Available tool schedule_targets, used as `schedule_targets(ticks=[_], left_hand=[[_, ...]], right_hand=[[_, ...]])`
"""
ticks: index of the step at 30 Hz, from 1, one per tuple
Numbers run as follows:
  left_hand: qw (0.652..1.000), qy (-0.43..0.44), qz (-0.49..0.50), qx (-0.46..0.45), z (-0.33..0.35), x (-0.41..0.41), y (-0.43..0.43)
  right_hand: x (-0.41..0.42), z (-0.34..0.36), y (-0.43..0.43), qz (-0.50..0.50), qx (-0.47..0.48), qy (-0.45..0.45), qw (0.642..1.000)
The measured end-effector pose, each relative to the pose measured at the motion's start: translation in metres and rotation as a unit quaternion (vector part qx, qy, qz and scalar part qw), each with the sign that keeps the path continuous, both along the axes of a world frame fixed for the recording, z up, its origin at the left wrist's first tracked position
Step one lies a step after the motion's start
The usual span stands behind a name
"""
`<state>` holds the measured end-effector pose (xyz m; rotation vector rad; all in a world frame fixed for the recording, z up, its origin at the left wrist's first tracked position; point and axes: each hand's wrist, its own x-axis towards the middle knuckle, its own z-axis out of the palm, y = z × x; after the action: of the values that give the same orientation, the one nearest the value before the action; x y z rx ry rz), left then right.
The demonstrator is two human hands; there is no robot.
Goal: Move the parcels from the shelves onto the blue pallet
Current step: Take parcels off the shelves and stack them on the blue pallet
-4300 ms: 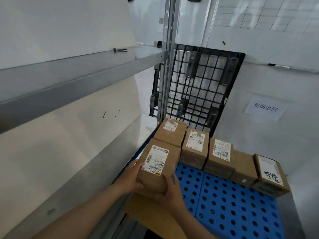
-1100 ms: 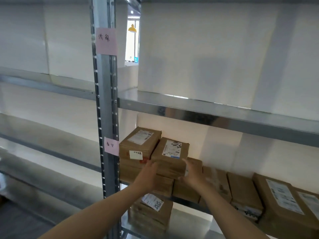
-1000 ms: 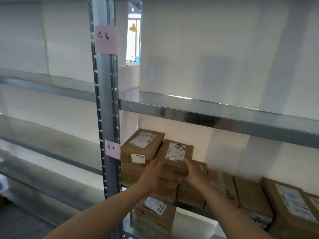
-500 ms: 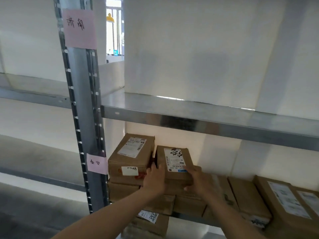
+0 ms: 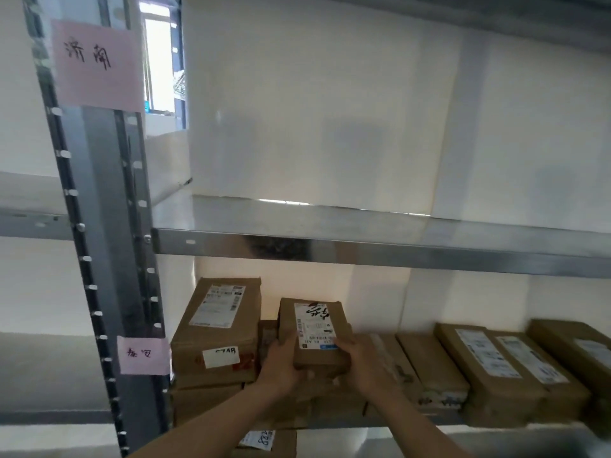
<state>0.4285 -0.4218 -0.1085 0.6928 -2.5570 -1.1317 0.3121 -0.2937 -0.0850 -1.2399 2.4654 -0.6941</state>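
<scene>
Both hands, left [image 5: 281,361] & right [image 5: 362,358], now clamp the parcel [image 5: 314,332] at lower centre, lifted since 0.5 s ago; next: carry to pallet.

Matt cardboard parcel [image 5: 314,335], glossy metal shelf [image 5: 363,251]

A grey perforated steel upright [image 5: 99,226] carries two pink handwritten paper labels [image 5: 97,62], one high, one lower. A bare metal shelf [image 5: 363,246] spans rightward before pale backing panels [image 5: 330,110]. A bright window [image 5: 162,61] shows behind the upright.
</scene>
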Motion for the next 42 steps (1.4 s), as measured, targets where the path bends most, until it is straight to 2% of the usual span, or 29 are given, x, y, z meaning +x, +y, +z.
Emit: schedule_targets(ticks=[6,13,16,22,30,42], left_hand=[[0.998,-0.010,-0.046,-0.040,0.003,-0.013,0.002],[0.986,0.011,-0.157,-0.055,0.013,-0.040,0.039],[0.976,0.015,-0.211,-0.051,0.016,-0.052,0.071],[0.958,0.032,-0.283,-0.025,0.015,-0.069,0.132],[0.950,-0.016,-0.307,-0.050,0.020,-0.112,0.218],[0.920,-0.031,-0.386,-0.058,0.024,-0.169,0.381]], right_hand=[[0.007,-0.002,0.025,-0.047,-0.023,0.002,0.999],[0.015,0.006,0.090,-0.144,-0.051,0.007,0.988],[0.023,0.009,0.124,-0.202,-0.082,0.008,0.976],[0.027,0.010,0.188,-0.291,-0.076,-0.006,0.954],[0.005,0.011,0.279,-0.357,-0.055,0.004,0.933],[-0.027,0.006,0.438,-0.440,-0.058,0.000,0.896]])
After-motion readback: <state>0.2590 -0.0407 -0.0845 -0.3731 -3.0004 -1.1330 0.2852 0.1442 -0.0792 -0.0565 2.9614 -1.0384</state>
